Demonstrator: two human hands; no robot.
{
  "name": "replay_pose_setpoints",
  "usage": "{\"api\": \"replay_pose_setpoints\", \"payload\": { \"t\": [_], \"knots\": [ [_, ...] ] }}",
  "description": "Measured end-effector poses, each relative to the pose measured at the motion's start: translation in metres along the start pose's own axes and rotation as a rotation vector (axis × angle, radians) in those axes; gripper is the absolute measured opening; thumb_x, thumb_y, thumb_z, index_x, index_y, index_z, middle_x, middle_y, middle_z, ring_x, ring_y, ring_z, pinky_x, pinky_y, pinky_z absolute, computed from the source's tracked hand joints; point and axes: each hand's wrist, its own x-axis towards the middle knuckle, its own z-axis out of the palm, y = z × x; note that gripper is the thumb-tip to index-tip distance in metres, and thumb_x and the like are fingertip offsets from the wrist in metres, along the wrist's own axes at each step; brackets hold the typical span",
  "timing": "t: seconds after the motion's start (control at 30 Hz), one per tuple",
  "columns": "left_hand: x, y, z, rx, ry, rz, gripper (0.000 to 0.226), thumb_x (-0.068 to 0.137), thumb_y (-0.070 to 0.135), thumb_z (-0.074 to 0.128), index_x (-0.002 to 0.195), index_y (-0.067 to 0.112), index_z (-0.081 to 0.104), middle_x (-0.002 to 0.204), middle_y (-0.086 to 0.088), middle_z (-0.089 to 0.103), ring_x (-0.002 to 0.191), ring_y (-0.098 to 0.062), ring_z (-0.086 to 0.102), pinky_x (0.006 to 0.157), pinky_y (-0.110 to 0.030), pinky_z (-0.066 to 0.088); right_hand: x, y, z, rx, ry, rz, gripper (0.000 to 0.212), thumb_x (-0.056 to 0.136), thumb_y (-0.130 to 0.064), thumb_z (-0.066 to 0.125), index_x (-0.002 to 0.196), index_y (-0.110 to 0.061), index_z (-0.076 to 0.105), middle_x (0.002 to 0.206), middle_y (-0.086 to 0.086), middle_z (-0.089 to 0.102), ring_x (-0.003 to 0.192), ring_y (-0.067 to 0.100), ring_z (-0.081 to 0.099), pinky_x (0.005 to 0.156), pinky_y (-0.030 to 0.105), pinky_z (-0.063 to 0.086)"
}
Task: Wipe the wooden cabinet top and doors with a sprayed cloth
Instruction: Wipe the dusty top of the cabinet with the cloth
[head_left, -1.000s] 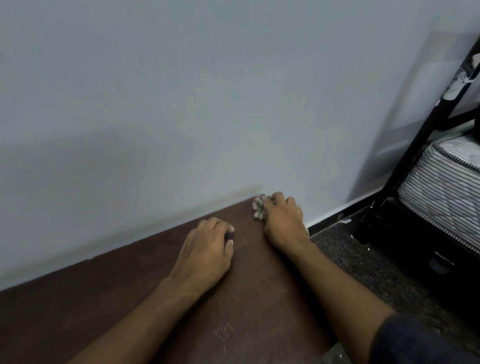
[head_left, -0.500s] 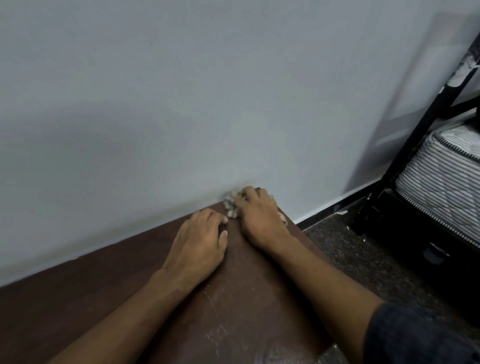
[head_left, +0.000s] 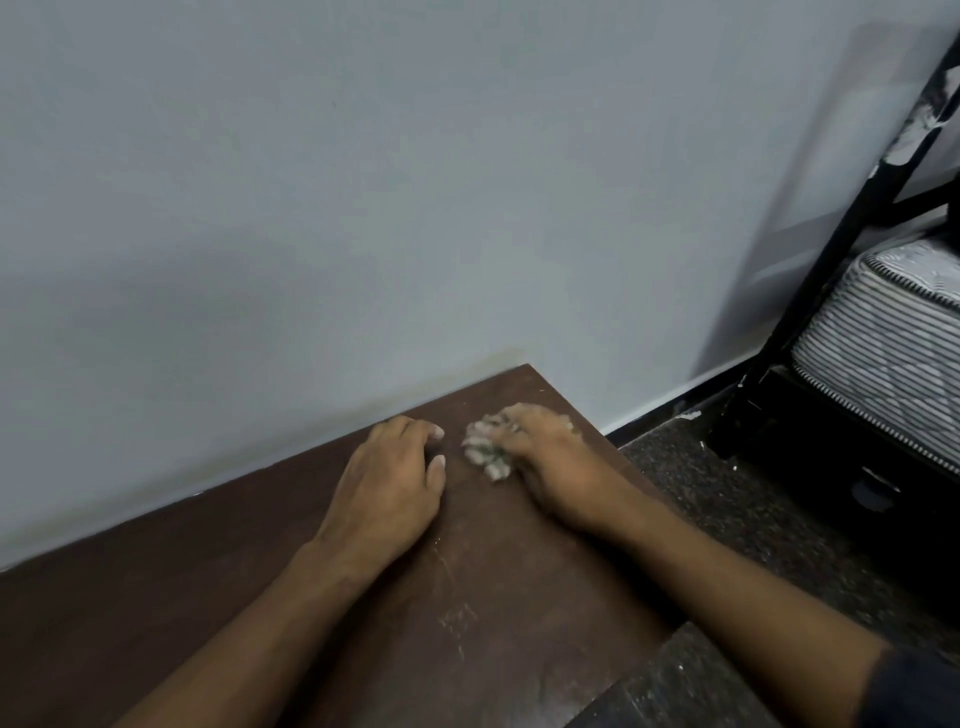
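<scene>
The left hand lies palm down on the dark brown wooden cabinet top, a little left of the frame's middle. Its fingers are curled loosely, the tips bent against the wood near the back edge, and it holds nothing. The thumb points toward 1 o'clock, its nail showing.

Just beside that thumb, toward 3 o'clock, sits the cloth, a crumpled pale wad with grey-green flecks. It rests on the cabinet top near the far right corner, a narrow strip of bare wood between it and the left hand. The right hand presses down on the cloth from the 4 o'clock side, its fingers bent over the wad and gripping it, so only the left part of the cloth shows past the knuckles. A ring shows on one finger. How much cloth lies under the palm cannot be told.

Pale scratches mark the wood at 6 o'clock from the hands. A light blue-grey wall rises behind the cabinet. To the right lies a dark speckled floor, then a black metal bed frame carrying a striped mattress at the frame's 3 o'clock edge.
</scene>
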Motion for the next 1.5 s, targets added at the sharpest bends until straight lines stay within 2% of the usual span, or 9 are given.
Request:
{"api": "replay_pose_setpoints", "payload": {
  "t": [0.17,0.3,0.43,0.6,0.73,0.9,1.1,1.27,1.5],
  "knots": [
    [-0.016,0.000,-0.015,0.027,-0.032,-0.002,0.030,0.095,0.035,0.054,0.124,0.026,0.056,0.124,0.009,0.057,0.116,-0.009,0.051,0.099,-0.032,0.045,0.051,0.016,-0.004,0.008,0.114,0.324,0.044,0.101,-0.024,0.043,0.144,-0.026,0.051,0.149,0.012,0.045,0.138,0.035,0.037,0.116,0.045,0.032],
    [-0.015,0.006,-0.016,-0.007,0.037,-0.038,0.028,0.096,0.030,0.052,0.120,0.016,0.059,0.118,-0.003,0.060,0.114,-0.022,0.054,0.098,-0.040,0.045,0.039,-0.057,0.018,0.068,0.076,0.112,0.043,0.104,-0.015,0.044,0.146,-0.019,0.052,0.152,0.014,0.044,0.141,0.032,0.033,0.121,0.037,0.017],
    [-0.016,0.012,-0.013,-0.057,0.071,-0.072,0.029,0.099,0.029,0.048,0.119,0.013,0.062,0.117,-0.006,0.062,0.113,-0.024,0.054,0.098,-0.039,0.044,-0.025,-0.099,0.029,0.117,-0.031,-0.142,0.031,0.098,-0.016,0.049,0.121,-0.008,0.067,0.127,0.015,0.057,0.118,0.031,0.049,0.105,0.050,0.042],
    [-0.035,0.028,-0.013,-0.036,0.035,-0.021,0.025,0.097,0.034,0.051,0.114,0.020,0.063,0.112,0.002,0.061,0.106,-0.017,0.055,0.093,-0.038,0.047,-0.074,-0.030,-0.022,0.060,0.111,0.073,0.034,0.104,-0.018,0.049,0.135,-0.022,0.064,0.135,0.004,0.058,0.129,0.003,0.048,0.114,0.019,0.029],
    [-0.045,0.047,-0.010,-0.005,-0.022,-0.004,0.027,0.097,0.036,0.052,0.118,0.022,0.061,0.116,0.004,0.060,0.109,-0.014,0.053,0.094,-0.036,0.047,-0.064,-0.029,-0.019,-0.033,0.161,0.299,0.047,0.100,-0.013,0.050,0.145,-0.022,0.052,0.150,0.011,0.046,0.141,0.033,0.036,0.120,0.042,0.026],
    [-0.050,0.064,-0.006,-0.017,-0.021,0.035,0.027,0.096,0.035,0.054,0.118,0.020,0.061,0.116,0.001,0.061,0.110,-0.018,0.055,0.095,-0.038,0.047,-0.129,-0.060,-0.010,-0.024,0.098,0.076,0.055,0.096,-0.007,0.054,0.146,-0.031,0.050,0.151,0.003,0.049,0.144,0.028,0.035,0.120,0.042,0.025],
    [-0.066,0.088,0.001,-0.013,-0.132,0.099,0.027,0.097,0.037,0.053,0.119,0.025,0.059,0.118,0.009,0.059,0.108,-0.007,0.051,0.095,-0.032,0.047,-0.119,0.008,-0.037,-0.080,0.190,0.446,0.051,0.099,-0.012,0.050,0.148,-0.027,0.048,0.147,0.008,0.047,0.139,0.032,0.037,0.116,0.044,0.036],
    [-0.067,0.106,0.012,-0.004,-0.112,0.177,0.027,0.096,0.036,0.053,0.119,0.023,0.059,0.116,0.007,0.059,0.108,-0.011,0.051,0.095,-0.032,0.045,-0.164,-0.045,-0.023,-0.083,0.137,0.216,0.054,0.095,-0.008,0.055,0.146,-0.024,0.050,0.150,0.004,0.049,0.142,0.030,0.036,0.116,0.046,0.037],
    [-0.077,0.112,0.012,0.011,-0.128,0.236,0.028,0.098,0.041,0.048,0.123,0.030,0.055,0.121,0.014,0.054,0.111,-0.003,0.047,0.098,-0.027,0.042,-0.146,0.001,-0.041,-0.092,0.207,0.498,0.051,0.104,-0.015,0.043,0.154,-0.023,0.038,0.153,0.008,0.041,0.137,0.028,0.034,0.110,0.043,0.040]
  ]
}}
